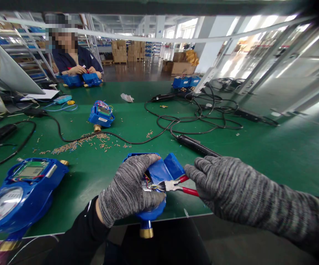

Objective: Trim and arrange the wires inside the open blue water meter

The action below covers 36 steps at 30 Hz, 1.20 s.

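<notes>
- OK, blue meter [152,211] sits at 6 o'clock in view, brass fitting [146,232] past the surface's [133,123] near edge.
- Left hand [132,187]: gloved fingers grasping the meter.
- Right hand [217,184]: gloved fingers around red-handled cutters [172,185], nose pointing 9 o'clock, at the meter's wires [157,187].
- Around it: second meter [42,193] 9 o'clock, third meter [100,117] 11, brass-coloured bits [71,146] 10, black tool [196,145] 2.

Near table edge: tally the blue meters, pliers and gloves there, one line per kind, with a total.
Blue meters: 2 (held meter, left-side meter)
Pliers: 1
Gloves: 2 (left glove, right glove)
Total: 5
</notes>
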Each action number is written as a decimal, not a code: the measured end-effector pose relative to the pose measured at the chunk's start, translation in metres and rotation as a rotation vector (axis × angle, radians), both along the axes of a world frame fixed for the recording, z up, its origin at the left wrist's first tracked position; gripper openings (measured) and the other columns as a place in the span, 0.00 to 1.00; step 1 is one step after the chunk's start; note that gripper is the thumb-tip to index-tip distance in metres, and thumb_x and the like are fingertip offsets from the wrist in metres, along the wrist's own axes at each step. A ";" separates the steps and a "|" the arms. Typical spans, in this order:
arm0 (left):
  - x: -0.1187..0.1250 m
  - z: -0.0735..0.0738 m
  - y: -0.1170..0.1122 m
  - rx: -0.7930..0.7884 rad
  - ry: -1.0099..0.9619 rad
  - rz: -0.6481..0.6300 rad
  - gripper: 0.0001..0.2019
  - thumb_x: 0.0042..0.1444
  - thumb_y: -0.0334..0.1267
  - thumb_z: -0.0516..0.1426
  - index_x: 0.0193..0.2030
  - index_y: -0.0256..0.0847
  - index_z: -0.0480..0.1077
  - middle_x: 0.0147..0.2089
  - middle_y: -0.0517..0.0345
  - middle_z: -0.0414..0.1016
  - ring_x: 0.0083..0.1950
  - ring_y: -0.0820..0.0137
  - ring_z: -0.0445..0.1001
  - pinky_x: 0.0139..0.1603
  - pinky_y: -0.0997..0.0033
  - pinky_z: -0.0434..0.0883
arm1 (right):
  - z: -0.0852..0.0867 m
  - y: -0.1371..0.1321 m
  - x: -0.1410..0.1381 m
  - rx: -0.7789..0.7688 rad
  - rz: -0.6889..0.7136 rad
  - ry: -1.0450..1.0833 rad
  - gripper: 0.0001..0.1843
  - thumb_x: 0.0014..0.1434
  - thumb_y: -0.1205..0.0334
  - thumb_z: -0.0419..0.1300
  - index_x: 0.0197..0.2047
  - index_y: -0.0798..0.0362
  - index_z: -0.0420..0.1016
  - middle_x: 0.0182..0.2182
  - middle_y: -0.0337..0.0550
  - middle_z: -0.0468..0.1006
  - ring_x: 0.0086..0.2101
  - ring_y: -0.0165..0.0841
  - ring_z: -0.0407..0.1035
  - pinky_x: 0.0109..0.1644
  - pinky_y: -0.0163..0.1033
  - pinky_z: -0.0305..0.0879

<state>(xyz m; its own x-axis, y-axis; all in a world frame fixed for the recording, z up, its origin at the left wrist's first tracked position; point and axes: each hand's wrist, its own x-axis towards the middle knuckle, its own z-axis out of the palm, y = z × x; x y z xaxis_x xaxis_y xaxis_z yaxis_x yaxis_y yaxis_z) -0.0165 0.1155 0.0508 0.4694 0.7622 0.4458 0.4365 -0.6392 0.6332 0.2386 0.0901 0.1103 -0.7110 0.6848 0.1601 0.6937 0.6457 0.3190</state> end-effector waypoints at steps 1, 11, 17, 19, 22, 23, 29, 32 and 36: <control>0.000 0.000 0.000 0.003 -0.004 0.000 0.36 0.46 0.40 0.70 0.62 0.39 0.67 0.60 0.43 0.75 0.60 0.52 0.76 0.62 0.47 0.74 | -0.001 -0.001 0.002 0.001 -0.003 -0.014 0.14 0.54 0.69 0.57 0.43 0.57 0.79 0.30 0.52 0.79 0.24 0.40 0.71 0.25 0.42 0.56; -0.003 -0.003 0.000 -0.018 -0.013 0.026 0.37 0.46 0.42 0.70 0.63 0.36 0.66 0.60 0.40 0.75 0.60 0.50 0.76 0.61 0.44 0.74 | 0.012 0.002 -0.003 0.006 0.005 0.014 0.12 0.60 0.63 0.57 0.44 0.55 0.79 0.33 0.51 0.79 0.27 0.40 0.72 0.28 0.42 0.64; -0.006 -0.005 -0.004 -0.063 -0.078 0.057 0.36 0.44 0.41 0.72 0.60 0.40 0.66 0.58 0.43 0.76 0.57 0.53 0.77 0.58 0.46 0.75 | -0.005 -0.012 0.027 -0.070 -0.121 0.544 0.14 0.64 0.55 0.58 0.52 0.46 0.73 0.44 0.47 0.80 0.40 0.43 0.77 0.38 0.44 0.75; -0.006 -0.003 -0.004 -0.054 -0.101 0.049 0.33 0.43 0.40 0.72 0.56 0.40 0.68 0.57 0.42 0.76 0.57 0.52 0.76 0.57 0.46 0.75 | -0.029 -0.010 0.037 -0.062 -0.309 0.781 0.15 0.63 0.53 0.59 0.52 0.47 0.72 0.42 0.47 0.81 0.39 0.45 0.78 0.41 0.48 0.76; -0.004 0.001 -0.004 -0.048 -0.101 0.022 0.25 0.44 0.39 0.72 0.48 0.40 0.69 0.57 0.41 0.76 0.59 0.51 0.75 0.57 0.46 0.75 | -0.063 -0.002 0.030 -0.221 -0.498 0.997 0.14 0.61 0.48 0.61 0.44 0.49 0.74 0.38 0.46 0.79 0.38 0.44 0.76 0.49 0.54 0.74; -0.003 0.002 -0.004 -0.045 -0.096 0.012 0.24 0.44 0.39 0.72 0.46 0.39 0.70 0.57 0.40 0.76 0.59 0.51 0.75 0.58 0.47 0.75 | -0.069 0.000 0.021 -0.320 -0.507 1.085 0.16 0.61 0.46 0.61 0.44 0.49 0.73 0.38 0.46 0.79 0.39 0.43 0.76 0.48 0.52 0.74; -0.001 0.005 -0.010 -0.032 -0.091 0.009 0.21 0.48 0.36 0.71 0.45 0.40 0.69 0.62 0.41 0.74 0.66 0.51 0.71 0.62 0.46 0.72 | -0.065 0.006 -0.043 -0.539 -0.313 1.370 0.19 0.61 0.46 0.64 0.49 0.48 0.70 0.37 0.40 0.76 0.34 0.36 0.73 0.37 0.41 0.74; -0.006 0.005 -0.012 -0.077 -0.089 0.001 0.16 0.52 0.36 0.69 0.45 0.42 0.70 0.64 0.44 0.72 0.67 0.54 0.70 0.63 0.49 0.73 | -0.062 0.013 -0.055 -0.455 -0.350 1.335 0.16 0.60 0.49 0.63 0.47 0.49 0.71 0.35 0.41 0.77 0.32 0.37 0.73 0.35 0.43 0.73; -0.013 0.007 -0.013 -0.075 -0.047 -0.046 0.04 0.60 0.34 0.63 0.42 0.43 0.73 0.65 0.49 0.72 0.68 0.58 0.69 0.64 0.53 0.73 | -0.069 0.018 -0.056 -0.346 -0.452 1.294 0.21 0.60 0.46 0.60 0.51 0.51 0.72 0.41 0.49 0.80 0.38 0.44 0.76 0.41 0.52 0.75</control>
<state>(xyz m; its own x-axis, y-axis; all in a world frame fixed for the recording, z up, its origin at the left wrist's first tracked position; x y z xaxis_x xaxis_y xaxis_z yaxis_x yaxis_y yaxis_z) -0.0295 0.1027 0.0574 0.4843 0.7726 0.4105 0.3763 -0.6075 0.6995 0.1822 0.1084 0.0417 0.0948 0.9491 0.3003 0.5350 0.2058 -0.8194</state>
